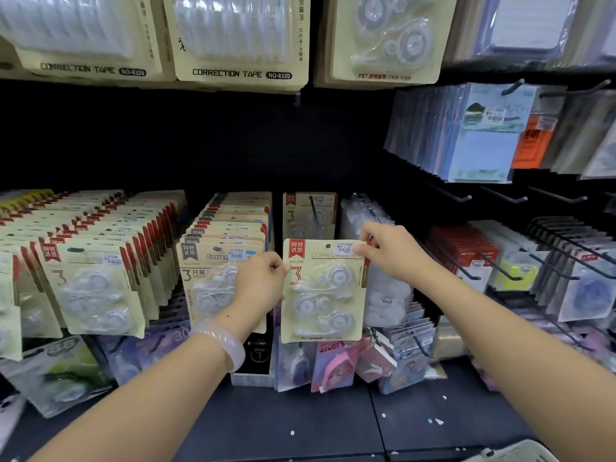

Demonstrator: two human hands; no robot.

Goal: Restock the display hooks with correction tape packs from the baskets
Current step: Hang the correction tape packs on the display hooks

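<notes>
We hold a correction tape pack (321,291) upright before the shelf, our left hand (263,281) pinching its left edge. Our right hand (391,251) pinches its top right corner. A hook (315,211) with one pack on it stands just beyond our fingertips.

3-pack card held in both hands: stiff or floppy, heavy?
Card hangs flat from pinches by the left hand and right hand, so probably fairly stiff. Thin card and clear blisters suggest light. The glossy blister may be slippery.
</notes>
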